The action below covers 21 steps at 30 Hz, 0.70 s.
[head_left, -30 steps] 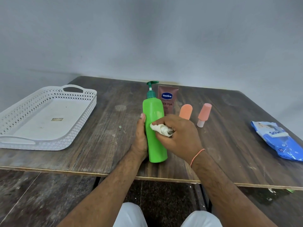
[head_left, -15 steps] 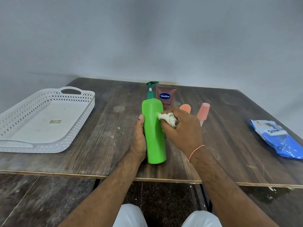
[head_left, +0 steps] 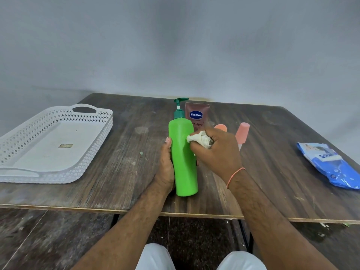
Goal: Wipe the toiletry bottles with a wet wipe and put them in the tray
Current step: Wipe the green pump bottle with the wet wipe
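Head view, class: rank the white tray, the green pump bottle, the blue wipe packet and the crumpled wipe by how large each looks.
1. White tray, clearly largest.
2. Green pump bottle.
3. Blue wipe packet: close to the bottle, and cut off at the frame edge, so unsure.
4. Crumpled wipe, smallest, partly hidden in the right hand.

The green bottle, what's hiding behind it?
Behind the green bottle stands a brown Vaseline tube. Only its top shows; the bottle and the right hand cover the rest.

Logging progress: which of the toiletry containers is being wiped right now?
The green pump bottle: left hand grips it, right hand presses the wipe on it. Others stand untouched behind.
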Motion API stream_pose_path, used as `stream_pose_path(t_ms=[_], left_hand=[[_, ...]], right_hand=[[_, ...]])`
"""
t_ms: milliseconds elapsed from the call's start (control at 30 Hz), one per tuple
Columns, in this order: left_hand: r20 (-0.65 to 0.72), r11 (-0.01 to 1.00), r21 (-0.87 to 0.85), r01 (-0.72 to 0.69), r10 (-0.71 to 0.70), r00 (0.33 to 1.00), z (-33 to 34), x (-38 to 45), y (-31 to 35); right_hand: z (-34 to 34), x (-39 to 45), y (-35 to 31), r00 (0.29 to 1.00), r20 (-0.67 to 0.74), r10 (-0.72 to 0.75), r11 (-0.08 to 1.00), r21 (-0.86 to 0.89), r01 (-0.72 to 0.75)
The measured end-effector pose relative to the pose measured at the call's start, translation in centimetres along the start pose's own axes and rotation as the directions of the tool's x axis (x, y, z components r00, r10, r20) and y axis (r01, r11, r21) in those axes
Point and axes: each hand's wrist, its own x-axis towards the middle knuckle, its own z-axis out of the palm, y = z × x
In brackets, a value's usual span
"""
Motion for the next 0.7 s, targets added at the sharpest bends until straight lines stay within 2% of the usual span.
stream_pose_path(t_ms=[100,233,300,400,467,600,700], left_hand=[[-0.003,1.0,0.015,0.013,-0.013,1.0,0.0,0.1,-0.1],[0.025,1.0,-0.024,-0.011,0.012,1.0,0.2,-0.3,-0.1],[0.018,1.0,-0.02,-0.013,0.013,1.0,0.2,-0.2,0.0],[0.016,0.999,0.039,-0.021,0.02,1.0,0.0,0.0,0.0],[0.024,0.999,0.04,-0.027,0.026,0.999,-0.1,-0.1,0.0],[0.029,0.999,-0.034,-0.038,0.039,0.999,0.4,-0.4,0.1],[0.036,0.999,-0.04,-0.027,0.029,0.999,0.4,-0.5,0.0]], right_hand=[[0.0,0.5,-0.2,0.998,-0.07,-0.002,0.999,-0.049,-0.001],[0.3,0.3,-1.0,0.991,0.029,-0.133,0.989,0.077,0.13],[0.1,0.5,-0.8,0.989,0.051,-0.141,0.99,0.031,0.139],[-0.1,1.1,-0.3,0.992,-0.002,-0.123,0.99,-0.065,0.122],[0.2,1.3,-0.6,0.987,-0.028,-0.161,0.986,-0.042,0.16],[0.6,0.7,-1.1,0.962,0.073,-0.263,0.965,0.039,0.26],[0.4,-0.5,-0.4,0.951,0.129,-0.281,0.96,0.026,0.28]])
